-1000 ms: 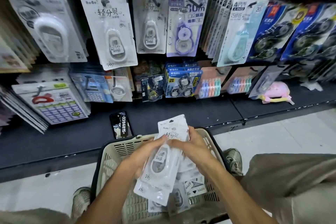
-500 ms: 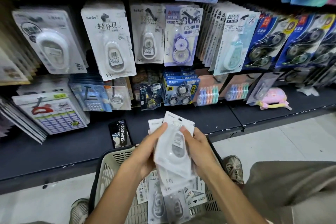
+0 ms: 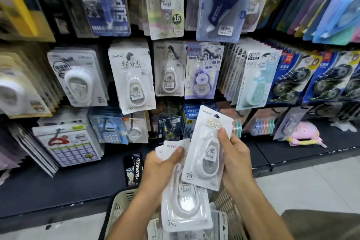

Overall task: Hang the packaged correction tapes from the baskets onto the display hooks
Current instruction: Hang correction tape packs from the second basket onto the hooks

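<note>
1. Beige plastic lattice basket point(image 3: 118, 206) sits low, more packs inside;
2. my left hand point(image 3: 159, 169) grips a fanned stack of packs point(image 3: 185, 208), glossy blister domes on white card;
3. my right hand point(image 3: 236, 160) pinches one pack point(image 3: 206, 154); next, I judge, its hang hole must meet the matching hook's row point(image 3: 169, 68).

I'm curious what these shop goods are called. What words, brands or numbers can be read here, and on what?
"BoBo": pack in the right hand
"BoBo": stack in the left hand
"BoBo", "轻分贝": white hanging pack
"16": pale pack above
"SUPERH...": blue pack
"3396875": black card on the shelf
Price stickers: too small to read.
</note>
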The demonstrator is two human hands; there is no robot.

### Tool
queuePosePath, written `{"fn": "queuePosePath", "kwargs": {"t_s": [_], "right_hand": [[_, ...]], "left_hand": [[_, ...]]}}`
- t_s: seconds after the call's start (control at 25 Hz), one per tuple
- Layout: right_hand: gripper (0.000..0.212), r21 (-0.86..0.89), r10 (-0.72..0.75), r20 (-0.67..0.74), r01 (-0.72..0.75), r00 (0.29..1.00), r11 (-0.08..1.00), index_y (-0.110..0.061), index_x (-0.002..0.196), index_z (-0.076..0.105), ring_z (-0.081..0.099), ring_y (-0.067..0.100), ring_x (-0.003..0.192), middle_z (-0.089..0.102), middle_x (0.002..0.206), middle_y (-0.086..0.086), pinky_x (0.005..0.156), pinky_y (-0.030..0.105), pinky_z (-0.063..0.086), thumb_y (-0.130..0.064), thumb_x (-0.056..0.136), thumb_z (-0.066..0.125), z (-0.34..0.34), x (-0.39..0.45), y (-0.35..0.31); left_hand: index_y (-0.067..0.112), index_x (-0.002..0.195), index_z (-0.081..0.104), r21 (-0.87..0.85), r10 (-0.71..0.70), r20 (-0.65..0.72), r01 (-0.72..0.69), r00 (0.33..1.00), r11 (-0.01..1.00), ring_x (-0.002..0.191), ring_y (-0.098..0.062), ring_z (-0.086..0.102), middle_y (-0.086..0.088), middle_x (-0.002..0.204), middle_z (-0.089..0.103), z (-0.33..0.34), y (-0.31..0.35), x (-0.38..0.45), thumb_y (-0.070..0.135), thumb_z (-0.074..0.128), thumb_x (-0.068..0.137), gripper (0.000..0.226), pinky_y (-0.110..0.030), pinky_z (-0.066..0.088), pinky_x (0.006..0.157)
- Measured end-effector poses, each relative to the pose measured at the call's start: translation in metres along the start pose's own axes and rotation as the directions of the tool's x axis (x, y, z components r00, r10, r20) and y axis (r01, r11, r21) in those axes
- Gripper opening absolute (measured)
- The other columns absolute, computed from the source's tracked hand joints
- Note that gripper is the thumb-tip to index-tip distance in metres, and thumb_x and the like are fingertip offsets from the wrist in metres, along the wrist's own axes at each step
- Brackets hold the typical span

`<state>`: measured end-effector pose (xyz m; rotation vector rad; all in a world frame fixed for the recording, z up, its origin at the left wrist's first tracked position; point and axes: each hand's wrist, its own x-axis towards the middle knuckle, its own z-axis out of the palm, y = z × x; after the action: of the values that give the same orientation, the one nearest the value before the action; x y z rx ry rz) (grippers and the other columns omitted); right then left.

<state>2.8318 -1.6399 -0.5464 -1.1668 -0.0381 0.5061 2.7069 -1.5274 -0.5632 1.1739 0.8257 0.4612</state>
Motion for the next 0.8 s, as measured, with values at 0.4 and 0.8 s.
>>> {"fn": "queuePosePath", "kwargs": {"t_s": [0.4, 0.8], "right_hand": [[0.014, -0.581, -0.404, 0.149, 0.41, 0.903, 0.703, -0.017, 0.092, 0.073, 0.075, 0.03, 0.087, 0.079, 0.09, 0.004, 0.082, 0.052, 0.061, -0.031, 0.095, 0.07, 0.075, 0.057, -0.128], [0.011, -0.591, -0.348, 0.334, 0.482, 0.876, 0.647, -0.03, 0.086, 0.072, 0.074, 0.008, 0.078, 0.078, 0.085, -0.013, 0.073, 0.033, 0.058, -0.034, 0.096, 0.068, 0.121, 0.043, -0.096]], "left_hand": [[0.023, 0.086, 0.078, 0.02, 0.347, -0.05, -0.346, 0.937, 0.938, 0.082, -0.014, 0.078, 0.004, 0.089, 0.081, -0.052, 0.135, 0.009, 0.029, 0.076, 0.087, 0.006, -0.035, 0.056, 0.077], [0.021, 0.094, 0.069, -0.065, 0.353, -0.184, -0.37, 0.917, 0.927, 0.077, 0.0, 0.074, 0.017, 0.079, 0.078, -0.064, 0.152, -0.001, 0.039, 0.08, 0.082, 0.025, -0.032, 0.052, 0.077]]}}
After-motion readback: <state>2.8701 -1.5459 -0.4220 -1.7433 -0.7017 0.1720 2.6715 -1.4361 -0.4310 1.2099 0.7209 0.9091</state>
